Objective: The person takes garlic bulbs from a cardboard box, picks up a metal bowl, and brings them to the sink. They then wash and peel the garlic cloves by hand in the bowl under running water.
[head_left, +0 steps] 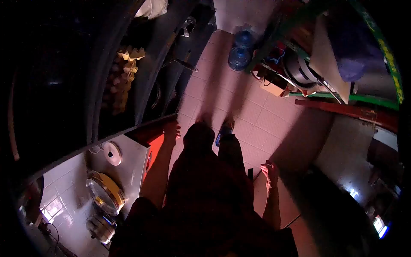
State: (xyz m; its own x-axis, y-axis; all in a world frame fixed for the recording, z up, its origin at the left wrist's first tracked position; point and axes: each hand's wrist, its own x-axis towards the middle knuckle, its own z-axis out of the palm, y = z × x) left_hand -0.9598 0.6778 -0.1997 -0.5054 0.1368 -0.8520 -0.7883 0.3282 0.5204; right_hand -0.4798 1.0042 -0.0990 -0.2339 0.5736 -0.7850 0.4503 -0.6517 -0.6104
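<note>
Seen from above, my left hand [172,129] hangs low beside the red front of a cabinet [155,152], near the corner of the dark shelf. Its fingers are in shadow but look apart, and nothing shows in them. On the other side of my body, my right hand [269,171] hangs over the tiled floor [252,124], fingers loosely bent and apart, holding nothing visible. My legs and a blue shoe [224,132] are between the hands.
A dark shelf [96,85] at left carries egg trays [125,81]. Below it stand a glass-lidded yellow pan [105,193] and a white roll [112,153]. Blue water bottles [240,58] stand ahead. At right, a green-edged rack [368,101] holds pots [299,70] above a cardboard box [274,85].
</note>
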